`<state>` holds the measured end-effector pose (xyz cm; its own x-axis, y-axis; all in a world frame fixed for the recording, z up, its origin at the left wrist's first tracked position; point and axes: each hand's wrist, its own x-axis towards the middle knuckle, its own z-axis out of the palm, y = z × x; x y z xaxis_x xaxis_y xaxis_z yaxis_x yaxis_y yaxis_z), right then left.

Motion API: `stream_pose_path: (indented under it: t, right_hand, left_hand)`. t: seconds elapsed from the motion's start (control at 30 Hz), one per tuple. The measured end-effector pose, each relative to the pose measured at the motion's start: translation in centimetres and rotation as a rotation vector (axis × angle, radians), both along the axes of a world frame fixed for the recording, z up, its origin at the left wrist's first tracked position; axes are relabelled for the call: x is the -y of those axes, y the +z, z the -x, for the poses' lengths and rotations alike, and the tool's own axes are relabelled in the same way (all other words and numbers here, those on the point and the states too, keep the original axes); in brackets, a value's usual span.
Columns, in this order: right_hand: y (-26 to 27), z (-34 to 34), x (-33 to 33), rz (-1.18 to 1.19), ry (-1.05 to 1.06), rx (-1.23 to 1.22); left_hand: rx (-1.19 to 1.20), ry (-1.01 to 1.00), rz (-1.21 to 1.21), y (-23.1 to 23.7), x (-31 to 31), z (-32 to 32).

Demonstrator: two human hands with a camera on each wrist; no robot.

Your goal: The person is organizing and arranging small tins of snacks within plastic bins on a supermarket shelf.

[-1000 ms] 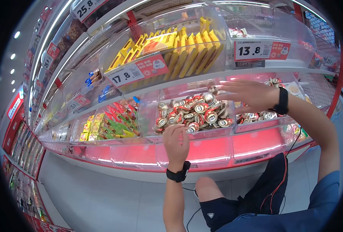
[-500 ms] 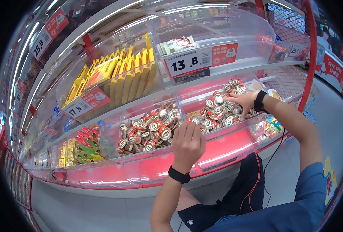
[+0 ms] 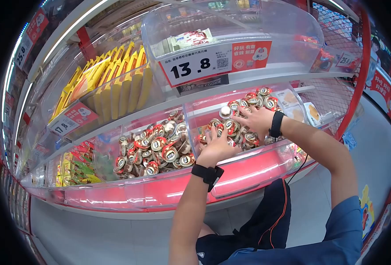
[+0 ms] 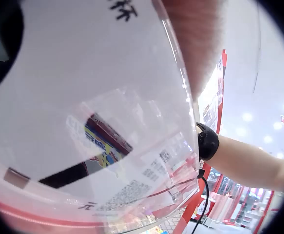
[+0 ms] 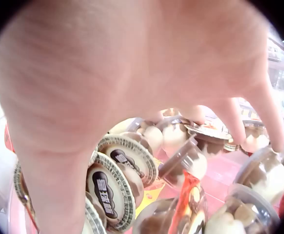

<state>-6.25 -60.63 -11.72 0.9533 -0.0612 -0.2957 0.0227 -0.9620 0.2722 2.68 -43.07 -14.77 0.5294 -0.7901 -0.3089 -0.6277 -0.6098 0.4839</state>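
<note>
Small round snack cups (image 3: 250, 102) with red-and-gold foil lids lie heaped in a clear plastic bin. My right hand (image 3: 257, 121) rests among them with its fingers spread. Close up in the right wrist view, the right hand (image 5: 146, 63) arches over the cups, fingertips right at a clear cup (image 5: 266, 173) with brown and cream filling. Just left of it, my left hand (image 3: 218, 145) reaches over the same bin's front, fingers extended onto the cups. In the left wrist view, only a blurred part of the left hand (image 4: 198, 39) shows beside the clear bin wall (image 4: 44, 122).
Another bin to the left holds more such cups (image 3: 153, 148). Yellow packets (image 3: 107, 79) stand in an upper bin, beside a 13.8 price sign (image 3: 215, 63). A red-framed mesh panel (image 3: 359, 84) bounds the shelf's right end. A cable hangs below my right wrist.
My right hand went from over the left cup bin into the right one. My left hand moved from the bins' front edge onto the right bin's cups, its fingers spreading. The view swung right.
</note>
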Motion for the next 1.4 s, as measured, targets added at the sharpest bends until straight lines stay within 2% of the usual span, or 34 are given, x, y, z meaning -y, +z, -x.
stream_pose_path:
  t: [0.03,0.1,0.17,0.2,0.23,0.27,0.3,0.33,0.37,0.4,0.43,0.47,0.5,0.57,0.6,0.67,0.77,0.83,0.97,1.0,1.03,1.13,1.2,1.3,1.37,1.4]
  right_hand:
    - [-0.1,-0.4,0.0,0.005,0.02,0.004]
    - [-0.7,-1.9,1.4,-0.15,0.093,0.016]
    - [-1.1,-2.9,1.9,-0.197,0.124,0.077]
    - [-0.8,-3.6,2.4,-0.371,0.111,0.047]
    - [-2.2,-4.6,3.7,-0.427,0.164,0.075]
    - [-1.9,-4.9,3.3,-0.375,0.112,0.043]
    - [-0.9,-4.6,2.5,-0.475,0.081,0.005]
    - [-1.1,-4.4,2.4,-0.404,0.083,0.058]
    - [-0.8,-4.1,1.3,-0.236,0.114,0.109]
    - [-1.1,-4.1,0.6,-0.07,0.209,0.195]
    - [-0.2,-3.7,-1.0,-0.162,0.145,0.134]
    - [0.0,-3.8,-1.2,-0.182,0.173,0.145]
    - [-0.6,-3.7,-1.0,-0.195,0.174,0.139]
    - [-2.1,-4.3,0.6,-0.293,0.211,0.21]
    - [-3.3,-4.6,1.7,-0.29,0.265,0.267]
    - [-4.2,-4.9,2.8,-0.346,0.257,0.244]
    - [-5.1,-5.0,3.6,-0.44,0.187,0.278]
    - [-6.2,-5.1,4.6,-0.456,0.246,0.329]
    - [-7.5,-5.3,5.2,-0.437,0.251,0.375]
    - [-7.4,-5.1,4.6,-0.431,0.245,0.366]
    - [-7.1,-4.8,3.8,-0.424,0.238,0.357]
    - [-5.7,-4.8,2.7,-0.411,0.221,0.355]
    - [-5.8,-5.0,3.3,-0.408,0.241,0.351]
    - [-6.8,-5.5,4.8,-0.49,0.213,0.361]
    - [-7.4,-6.2,6.0,-0.472,0.175,0.284]
    - [-6.0,-5.2,4.6,-0.475,0.149,0.267]
  left_hand:
    - [-0.006,0.014,0.024,-0.3,0.0,-0.2]
    - [-0.016,0.04,0.065,-1.0,0.0,-0.5]
    - [0.054,0.064,0.036,-0.5,0.4,-0.1]
    - [0.083,0.085,0.021,-0.8,0.6,0.1]
    - [0.12,0.12,0.002,-1.1,0.5,0.2]
    - [0.125,0.1,-0.015,-1.3,0.6,0.3]
    - [0.139,0.091,-0.029,-1.4,1.0,0.1]
    - [0.107,0.04,-0.043,-0.1,0.5,0.3]
    - [0.279,0.084,0.026,-4.2,2.2,-0.6]
    - [0.308,0.091,0.102,-4.6,2.3,-0.7]
    - [0.337,0.162,0.203,-7.2,3.8,-1.4]
    - [0.204,0.2,0.229,-4.0,2.1,-0.1]
    - [0.333,0.205,0.244,-6.4,3.7,-0.7]
    - [0.276,0.173,0.194,-5.3,3.1,-0.4]
    - [0.279,0.195,0.215,-6.5,4.1,-1.1]
    - [0.262,0.179,0.212,-7.6,4.7,-1.6]
    - [0.22,0.108,0.149,-5.7,3.7,-1.5]
    - [0.193,0.107,0.134,-6.0,4.4,-1.9]
    - [0.284,0.127,0.194,-5.3,3.9,-1.6]
    - [0.391,0.117,0.233,-5.7,3.9,-1.6]
    - [0.391,0.107,0.258,-6.6,4.2,-1.6]
    - [0.51,0.004,0.326,-5.8,3.5,-2.1]
    - [0.483,0.024,0.407,-4.7,1.6,-1.0]
    - [0.534,0.041,0.534,-4.5,2.5,-1.2]
    - [0.603,0.012,0.533,-3.9,1.8,-0.9]
    - [0.606,0.008,0.531,-4.3,1.9,-1.0]
